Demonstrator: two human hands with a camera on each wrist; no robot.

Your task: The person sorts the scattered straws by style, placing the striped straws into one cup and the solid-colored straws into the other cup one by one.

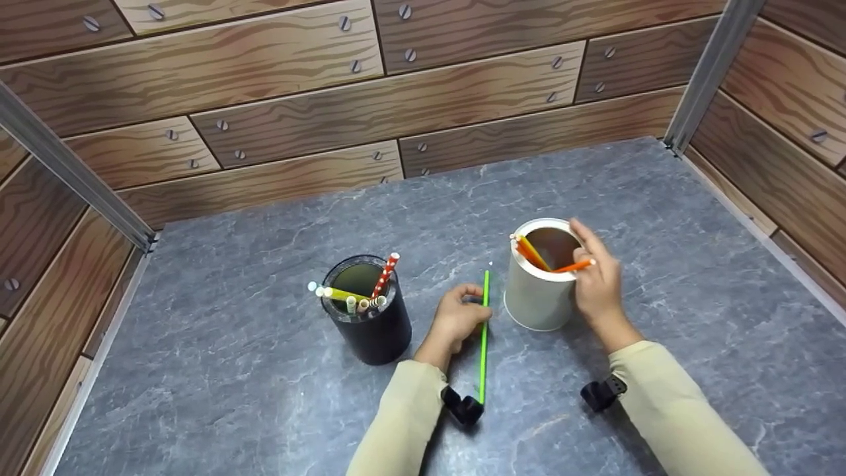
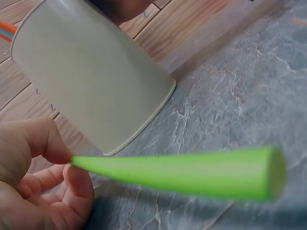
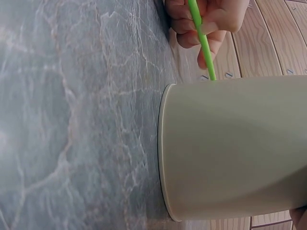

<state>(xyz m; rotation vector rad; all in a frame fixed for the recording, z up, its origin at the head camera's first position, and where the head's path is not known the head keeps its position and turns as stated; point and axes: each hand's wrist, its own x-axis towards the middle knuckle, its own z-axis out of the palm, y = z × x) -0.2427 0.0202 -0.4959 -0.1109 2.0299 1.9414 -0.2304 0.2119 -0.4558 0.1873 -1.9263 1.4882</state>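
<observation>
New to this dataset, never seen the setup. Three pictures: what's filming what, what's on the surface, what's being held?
No machine here: a person works with two bare hands. One camera sits on the head and looks down; one sits on each wrist, close to that hand's work. On the grey stone-look table stand a black cup of mixed straws and a white cup with orange ones. The left hand pinches a green straw. The right hand grips an orange straw at the white cup's rim.

green straw (image 2: 192, 172) tip blurred (left wrist view), white cup (image 3: 235, 148) rim cut off
</observation>
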